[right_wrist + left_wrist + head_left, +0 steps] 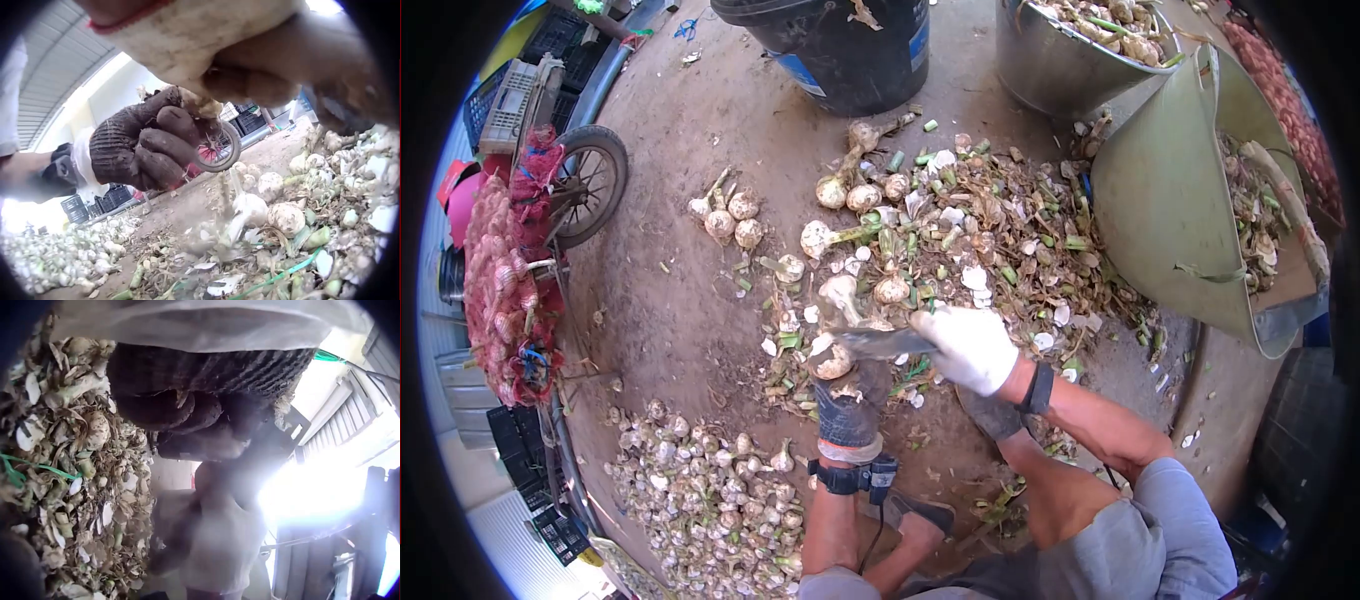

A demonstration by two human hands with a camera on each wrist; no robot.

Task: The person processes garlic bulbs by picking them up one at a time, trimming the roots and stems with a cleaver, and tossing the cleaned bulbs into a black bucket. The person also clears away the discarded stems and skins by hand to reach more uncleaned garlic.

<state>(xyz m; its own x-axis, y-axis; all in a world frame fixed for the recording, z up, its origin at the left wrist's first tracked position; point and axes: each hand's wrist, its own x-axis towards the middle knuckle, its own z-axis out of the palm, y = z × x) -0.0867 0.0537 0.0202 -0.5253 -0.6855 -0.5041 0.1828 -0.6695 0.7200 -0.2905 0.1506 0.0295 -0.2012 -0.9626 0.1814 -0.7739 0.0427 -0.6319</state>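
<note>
My left hand [847, 412], in a dark knit glove, grips a garlic bulb [832, 362], its fingers curled tight in the right wrist view. The white-gloved right hand [968, 348] holds a knife with a broad dark blade [888, 343] that points left and overlaps the top of the bulb. Both hands meet low over a litter of cut stems and husks [1000, 230]. Close beyond them lie whole garlic bulbs with stalks [250, 209]. In the left wrist view, the white glove [219, 544] is blurred.
Trimmed bulbs form a large heap [710, 510] at lower left. A black bucket [840, 60], a metal pot of garlic [1060, 70] and a green tub [1150, 190] stand at the back and right. On the left are a wheel [595, 185] and a red net sack of garlic [505, 290].
</note>
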